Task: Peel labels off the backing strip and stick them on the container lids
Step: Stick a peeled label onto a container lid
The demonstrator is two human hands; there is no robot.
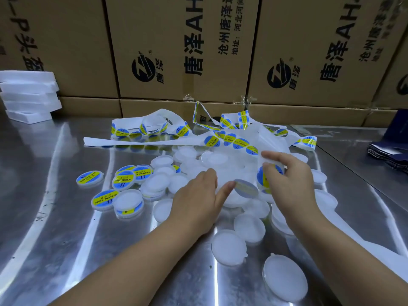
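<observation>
Glossy steel table (66, 239) bearing a heap of round, translucent white lids (228, 247), some labelled blue-and-yellow. Right hand (291, 182) pinches the papery backing strip (141, 141) at a label (261, 176), partly hidden by fingers. Left hand (196, 202) spread, thumb tip touching a blurred disc (246, 188) (label or lid, unclear).

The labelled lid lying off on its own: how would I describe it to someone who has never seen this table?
On the steel table, find the heap of white lids in its middle, then the labelled ones along its left edge. The labelled lid is the farthest left of all, sticker up, touching no other.
</observation>
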